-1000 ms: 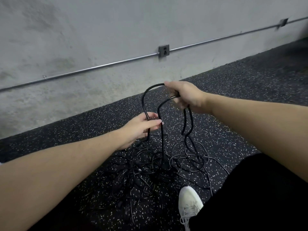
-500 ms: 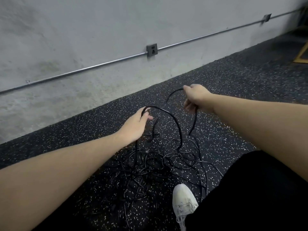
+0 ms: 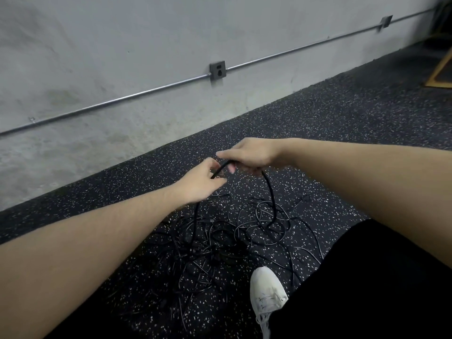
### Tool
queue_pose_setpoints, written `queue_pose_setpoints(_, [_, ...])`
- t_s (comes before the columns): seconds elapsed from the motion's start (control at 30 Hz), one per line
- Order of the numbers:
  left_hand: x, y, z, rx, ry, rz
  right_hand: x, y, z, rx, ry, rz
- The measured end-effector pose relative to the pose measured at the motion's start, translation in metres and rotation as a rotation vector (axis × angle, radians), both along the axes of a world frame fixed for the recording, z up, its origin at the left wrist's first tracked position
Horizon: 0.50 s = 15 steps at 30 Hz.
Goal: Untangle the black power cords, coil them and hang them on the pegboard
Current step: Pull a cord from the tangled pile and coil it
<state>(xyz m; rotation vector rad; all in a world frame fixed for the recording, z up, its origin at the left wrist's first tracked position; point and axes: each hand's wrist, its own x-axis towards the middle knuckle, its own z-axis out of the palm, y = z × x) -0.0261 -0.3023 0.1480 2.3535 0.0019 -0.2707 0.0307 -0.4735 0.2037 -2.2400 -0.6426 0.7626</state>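
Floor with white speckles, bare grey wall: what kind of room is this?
Probably a gym, garage or workshop. The floor is black speckled rubber, the wall is bare concrete, and a metal pipe runs along it to a power outlet.

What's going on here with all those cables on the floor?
A person is working on a tangled pile of thin black power cords lying on the speckled black rubber floor beside a grey concrete wall. Both hands meet above the pile: the left hand and the right hand each grip one thicker black cord, which trails down into the tangle. Nothing looks coiled yet, and no pegboard is in view.
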Motion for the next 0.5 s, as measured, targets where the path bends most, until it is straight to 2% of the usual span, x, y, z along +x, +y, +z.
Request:
queue_pose_setpoints(0.07, [-0.005, 0.002, -0.002, -0.047, 0.052, -0.061, 0.003, 0.0, 0.003, 0.061, -0.084, -0.038])
queue_pose_setpoints(0.2, [-0.02, 0.014, -0.008, 0.09, 0.177, -0.202, 0.012, -0.01, 0.003, 0.314, -0.038, -0.207])
queue_pose_setpoints(0.27, [-0.026, 0.026, -0.015, 0.065, 0.271, -0.216, 0.016, -0.02, 0.004, 0.399, -0.026, -0.272])
queue_pose_setpoints(0.33, [-0.03, 0.038, -0.024, 0.037, 0.258, -0.191, 0.019, -0.028, 0.002, 0.446, -0.001, -0.324])
queue_pose_setpoints(0.4, [-0.028, 0.042, -0.024, 0.068, 0.159, -0.14, 0.023, -0.032, -0.003, 0.415, -0.05, -0.405])
queue_pose_setpoints(0.43, [-0.025, 0.042, -0.022, 0.087, 0.103, -0.112, 0.027, -0.032, -0.007, 0.341, -0.137, -0.444])
queue_pose_setpoints(0.5, [-0.018, 0.038, -0.01, 0.074, 0.01, -0.031, 0.03, -0.033, -0.012, 0.074, -0.384, -0.447])
